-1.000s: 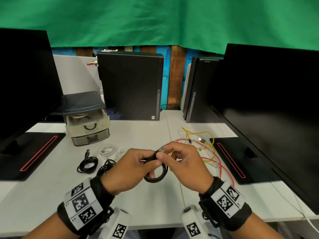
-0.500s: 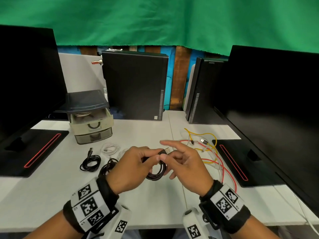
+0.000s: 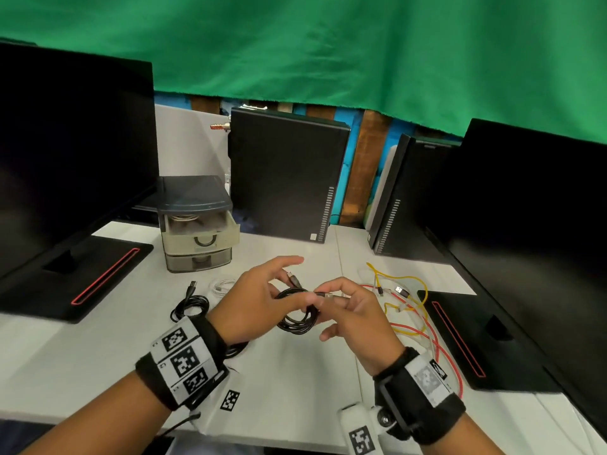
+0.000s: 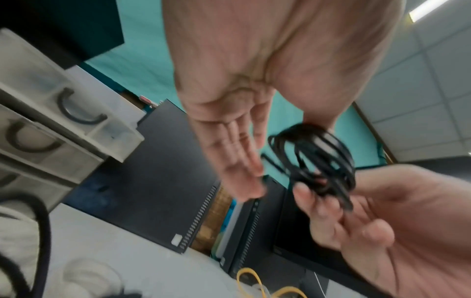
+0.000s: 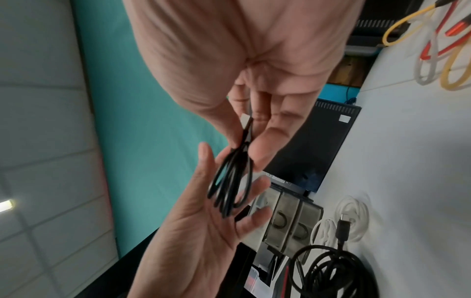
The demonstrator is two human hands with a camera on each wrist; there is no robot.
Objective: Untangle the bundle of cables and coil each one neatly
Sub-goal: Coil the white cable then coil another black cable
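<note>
**Black coil held in the air while its loose end is tucked**

The desk [image 3: 295, 382] is split by use: finished work to the left, unsorted work to the right. On the left lie a coiled black cable [image 3: 190, 307] and white coils [image 3: 223, 285], set apart so they stay separate. On the right the yellow, red and white cables [image 3: 407, 310] are still a loose tangle, within easy reach.

Between them, above the desk, the small black coil [image 3: 297, 311] is held up, probably so its loops hang free. The left hand [image 3: 259, 300] has its thumb against the coil while its fingers spread straight, a supporting hold rather than a closed grip. The right hand [image 3: 354, 310] pinches the plug end [image 5: 246, 119] between thumb and fingers, apparently to thread it round the loops and lock the coil.
</note>
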